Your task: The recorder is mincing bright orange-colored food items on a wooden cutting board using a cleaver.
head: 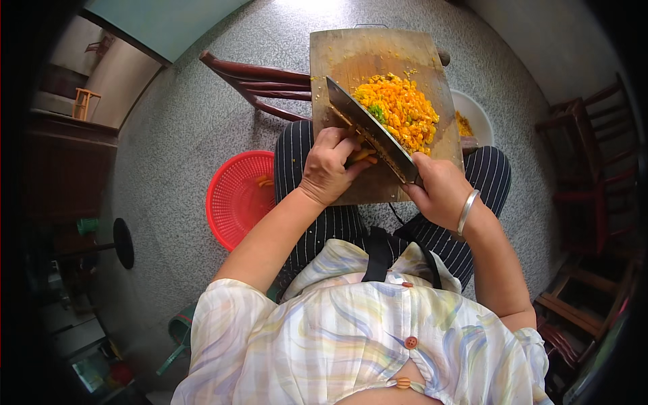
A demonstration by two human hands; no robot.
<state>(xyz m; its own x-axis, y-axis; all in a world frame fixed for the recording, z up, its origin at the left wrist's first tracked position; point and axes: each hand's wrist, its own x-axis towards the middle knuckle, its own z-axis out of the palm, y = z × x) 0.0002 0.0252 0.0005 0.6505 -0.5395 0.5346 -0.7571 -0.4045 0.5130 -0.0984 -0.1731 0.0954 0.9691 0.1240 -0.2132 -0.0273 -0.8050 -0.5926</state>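
My right hand (440, 187) grips the handle of a cleaver (372, 126), whose wide blade slants up and left over a wooden cutting board (334, 55). Close to the blade's left side, my left hand (328, 162) holds orange pepper-like pieces (364, 154) against the board, fingers curled. Part of those pieces is hidden by the fingers. On the blade's other side lies a heap of chopped orange-yellow peppers (405, 114) with a small green clump (376, 112) at its left edge. Small bits cling to the blade and dot the board.
A red plastic colander (238, 202) with a few orange pieces stands on the floor at left. Right of the board is a white bowl (483, 116) holding chopped orange bits. A wooden chair (273, 76) stands behind the board's left side; stacked chairs (582, 152) line the right wall.
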